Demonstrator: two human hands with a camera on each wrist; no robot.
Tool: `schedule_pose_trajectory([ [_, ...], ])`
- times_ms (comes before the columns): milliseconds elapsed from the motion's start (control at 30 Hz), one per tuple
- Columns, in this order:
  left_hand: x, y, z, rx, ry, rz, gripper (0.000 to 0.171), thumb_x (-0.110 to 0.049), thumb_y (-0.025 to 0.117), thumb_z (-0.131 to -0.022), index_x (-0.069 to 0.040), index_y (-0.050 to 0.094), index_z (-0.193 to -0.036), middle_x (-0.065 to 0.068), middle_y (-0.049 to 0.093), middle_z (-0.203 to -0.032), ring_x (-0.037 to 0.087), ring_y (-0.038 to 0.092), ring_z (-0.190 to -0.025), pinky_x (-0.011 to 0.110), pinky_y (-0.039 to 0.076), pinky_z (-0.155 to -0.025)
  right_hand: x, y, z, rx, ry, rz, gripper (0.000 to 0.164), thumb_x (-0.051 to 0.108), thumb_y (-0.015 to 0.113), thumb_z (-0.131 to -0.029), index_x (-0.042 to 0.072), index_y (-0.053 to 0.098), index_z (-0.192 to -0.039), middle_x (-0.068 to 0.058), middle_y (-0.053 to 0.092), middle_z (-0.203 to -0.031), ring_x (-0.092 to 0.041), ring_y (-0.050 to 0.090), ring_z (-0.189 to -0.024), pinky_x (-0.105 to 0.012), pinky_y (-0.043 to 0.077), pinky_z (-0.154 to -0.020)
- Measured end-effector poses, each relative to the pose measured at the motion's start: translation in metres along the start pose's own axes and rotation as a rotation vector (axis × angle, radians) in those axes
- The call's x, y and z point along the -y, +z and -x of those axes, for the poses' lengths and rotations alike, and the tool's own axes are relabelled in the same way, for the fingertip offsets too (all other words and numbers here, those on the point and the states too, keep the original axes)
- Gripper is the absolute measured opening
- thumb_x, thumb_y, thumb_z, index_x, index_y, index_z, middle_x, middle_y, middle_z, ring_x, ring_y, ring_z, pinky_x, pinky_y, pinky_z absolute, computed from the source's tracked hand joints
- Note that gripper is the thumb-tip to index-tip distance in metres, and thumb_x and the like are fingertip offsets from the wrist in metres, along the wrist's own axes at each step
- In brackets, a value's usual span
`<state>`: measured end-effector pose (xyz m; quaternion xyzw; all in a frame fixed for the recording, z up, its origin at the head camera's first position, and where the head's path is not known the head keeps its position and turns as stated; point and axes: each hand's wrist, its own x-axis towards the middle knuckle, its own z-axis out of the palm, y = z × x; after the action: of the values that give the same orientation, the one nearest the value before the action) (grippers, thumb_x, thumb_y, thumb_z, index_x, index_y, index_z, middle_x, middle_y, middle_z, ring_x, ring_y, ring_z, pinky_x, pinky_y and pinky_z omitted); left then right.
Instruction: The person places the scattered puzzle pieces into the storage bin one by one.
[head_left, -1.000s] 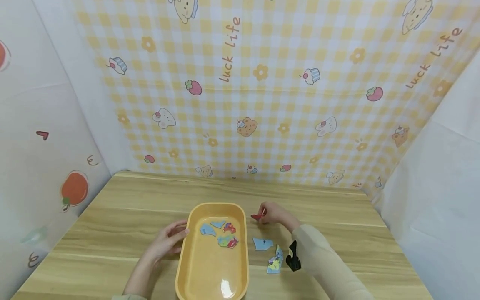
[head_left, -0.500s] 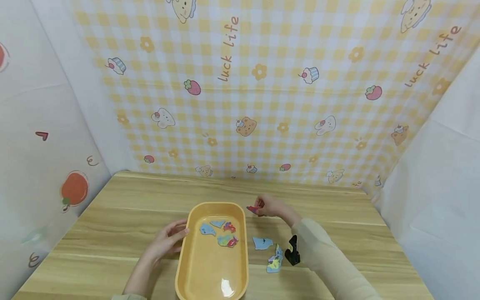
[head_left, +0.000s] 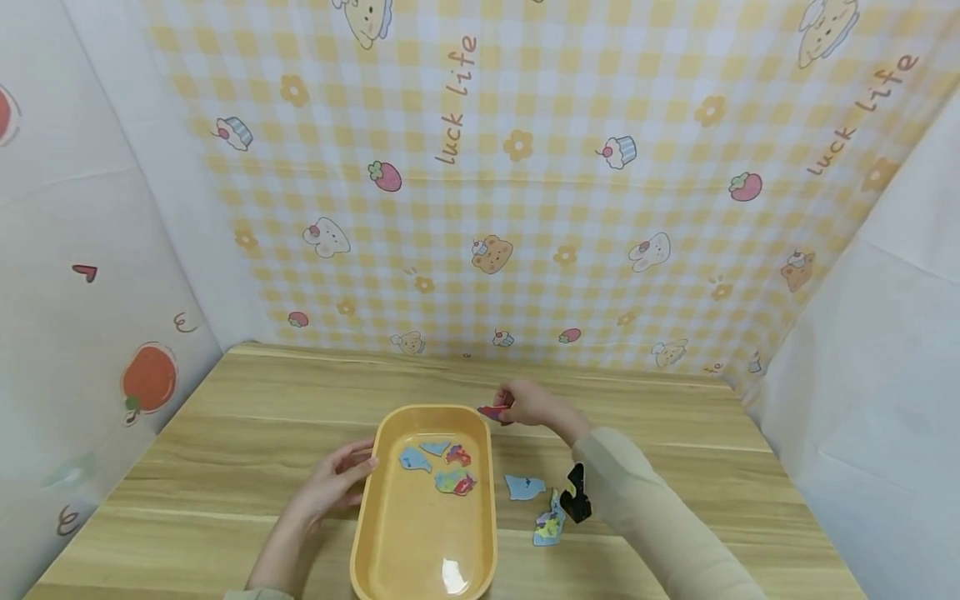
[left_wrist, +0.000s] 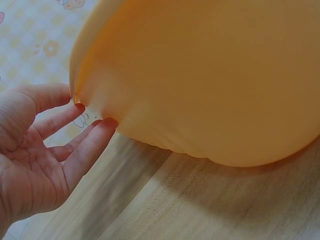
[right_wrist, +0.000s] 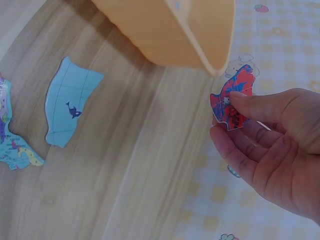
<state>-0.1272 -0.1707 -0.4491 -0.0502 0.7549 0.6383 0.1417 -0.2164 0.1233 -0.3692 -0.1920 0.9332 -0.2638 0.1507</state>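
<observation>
My right hand [head_left: 530,404] pinches a red and blue map puzzle piece [right_wrist: 233,97] between thumb and fingertips, beyond the tray's far right corner in the head view. At the left side of the yellow-orange tray [head_left: 362,533], my left hand [head_left: 330,487] holds the edge, thumb at the rim and fingertips on the outer wall [left_wrist: 200,90]. Inside the tray lie several pieces: a blue one [head_left: 415,459], a small blue one [head_left: 435,448], a red one [head_left: 458,455] and a green and red one [head_left: 453,482].
Right of the tray, a pale blue piece [head_left: 524,487] with a dark animal print and a multicoloured piece [head_left: 550,523] lie on the wooden table [head_left: 675,450]. A black device [head_left: 577,496] is on the right wrist. A checked cloth [head_left: 555,200] hangs behind the table.
My right hand has moved left and away from me with the red and blue puzzle piece, toward the tray's far corner. The left hand and tray have stayed put.
</observation>
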Motion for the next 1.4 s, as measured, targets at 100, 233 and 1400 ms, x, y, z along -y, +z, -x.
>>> schedule_pose_trajectory([
  [100,0.001,0.000,0.000,0.001,0.000,-0.002,0.055,-0.025,0.057,-0.089,-0.003,0.038,-0.136,0.026,0.043,-0.133,0.025,0.056,-0.108,0.037,0.056,-0.080,0.007,0.002,-0.001,0.011,-0.020,0.010,0.005,-0.001,0.063,-0.081,0.002,0.060,-0.085,-0.010,0.065,-0.077,-0.014,0.056,-0.069,-0.020,0.044,-0.059],
  [233,0.002,0.000,0.000,-0.002,-0.002,-0.007,0.055,-0.025,0.057,-0.089,-0.003,0.037,-0.136,0.026,0.043,-0.133,0.027,0.055,-0.109,0.038,0.056,-0.081,0.016,0.005,-0.003,0.037,-0.066,0.002,0.005,-0.002,0.062,-0.081,0.001,0.060,-0.085,-0.011,0.066,-0.079,-0.016,0.060,-0.070,-0.020,0.047,-0.059],
  [1400,0.002,0.001,-0.001,0.001,0.007,0.011,0.055,-0.023,0.057,-0.089,-0.001,0.037,-0.136,0.029,0.042,-0.134,0.026,0.056,-0.107,0.038,0.056,-0.080,0.066,0.051,-0.019,0.187,-0.060,-0.009,0.006,-0.001,0.065,-0.080,0.001,0.059,-0.082,-0.010,0.064,-0.074,-0.031,0.064,-0.070,-0.013,0.038,-0.043],
])
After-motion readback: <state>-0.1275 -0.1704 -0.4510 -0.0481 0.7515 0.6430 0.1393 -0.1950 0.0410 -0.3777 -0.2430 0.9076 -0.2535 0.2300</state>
